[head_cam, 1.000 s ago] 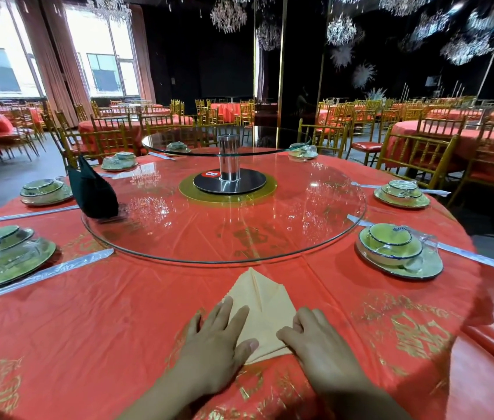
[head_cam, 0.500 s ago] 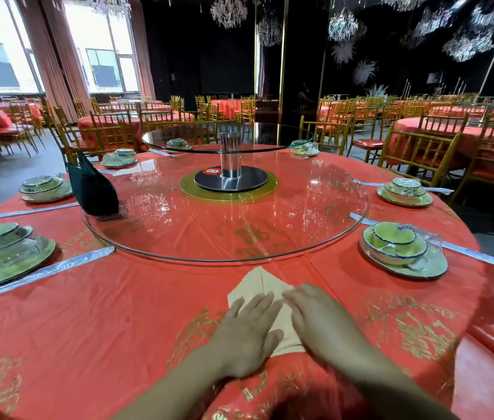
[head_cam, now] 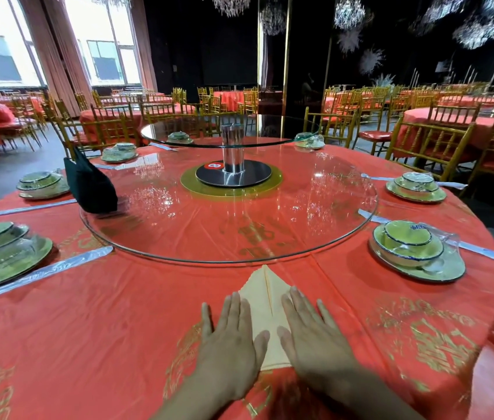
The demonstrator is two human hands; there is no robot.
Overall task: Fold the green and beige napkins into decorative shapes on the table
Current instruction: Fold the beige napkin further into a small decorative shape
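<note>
Napkin: beige folded cloth napkin (head_cam: 265, 301), point toward round glass turntable (head_cam: 230, 207).
Hands: left hand (head_cam: 230, 344), right hand (head_cam: 315, 338) pressing flat on napkin's sides.

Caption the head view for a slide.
Left hand and right hand press a pointed beige cloth napkin on the red tablecloth, near a round glass turntable bearing a dark green napkin.

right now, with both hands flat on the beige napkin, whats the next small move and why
Probably press down and slide both palms outward to set the creases. The napkin lies as a point aimed away from the person, its two flaps meeting at a centre seam. The left hand and right hand rest flat on either side of it, gripping nothing.
</note>
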